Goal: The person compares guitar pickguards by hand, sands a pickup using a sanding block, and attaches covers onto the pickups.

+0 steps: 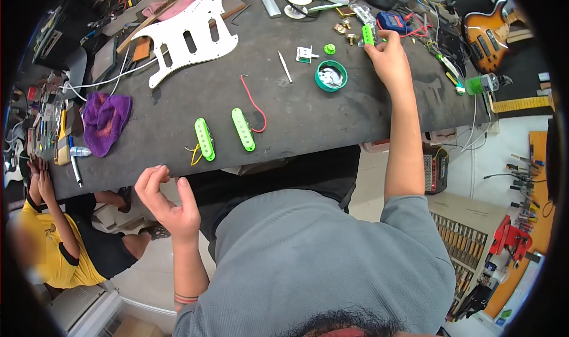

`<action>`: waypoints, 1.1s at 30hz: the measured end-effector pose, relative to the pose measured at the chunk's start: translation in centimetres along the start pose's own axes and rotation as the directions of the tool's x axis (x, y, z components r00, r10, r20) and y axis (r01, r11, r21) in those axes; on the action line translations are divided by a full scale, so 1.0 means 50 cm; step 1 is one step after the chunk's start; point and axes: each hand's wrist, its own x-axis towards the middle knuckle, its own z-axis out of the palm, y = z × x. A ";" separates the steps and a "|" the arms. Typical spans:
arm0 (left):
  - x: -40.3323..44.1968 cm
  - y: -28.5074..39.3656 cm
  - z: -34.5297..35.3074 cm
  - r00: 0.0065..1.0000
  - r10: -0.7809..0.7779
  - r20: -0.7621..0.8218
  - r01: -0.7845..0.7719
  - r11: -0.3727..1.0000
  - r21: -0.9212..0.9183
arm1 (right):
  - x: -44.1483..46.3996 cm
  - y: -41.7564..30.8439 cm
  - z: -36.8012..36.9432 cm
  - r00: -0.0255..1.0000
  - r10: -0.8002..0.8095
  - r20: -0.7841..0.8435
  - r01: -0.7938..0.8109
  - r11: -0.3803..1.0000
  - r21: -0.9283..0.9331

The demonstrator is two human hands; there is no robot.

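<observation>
My right hand [388, 58] reaches to the back right of the bench, thumb and fingers closed on a green guitar pickup [368, 35]. My left hand [169, 201] hovers at the bench's front edge with loosely bent fingers apart, holding nothing. Nearest to it lies a second green pickup [204, 139] with a yellow wire. Another green pickup [243, 130] lies to its right, near a red wire [261, 113]. A white pickguard [192, 36] rests farther back. Between the hands are a teal-rimmed dish [331, 76], a green knob [329, 49], a white switch [304, 54] and a white pen-like tool [285, 67].
A purple cloth [105, 122] lies at the left. Beyond it, a person in a yellow shirt [77, 248] sits with hands by the bench. A blue multimeter [392, 22] and loose metal parts crowd the back right. A sunburst guitar [489, 35] stands at the far right.
</observation>
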 end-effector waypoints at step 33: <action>0.327 0.255 0.358 0.523 0.231 0.821 0.839 0.028 -0.543 | -0.165 -0.101 -0.036 0.875 -0.432 0.219 -0.195 0.100 0.976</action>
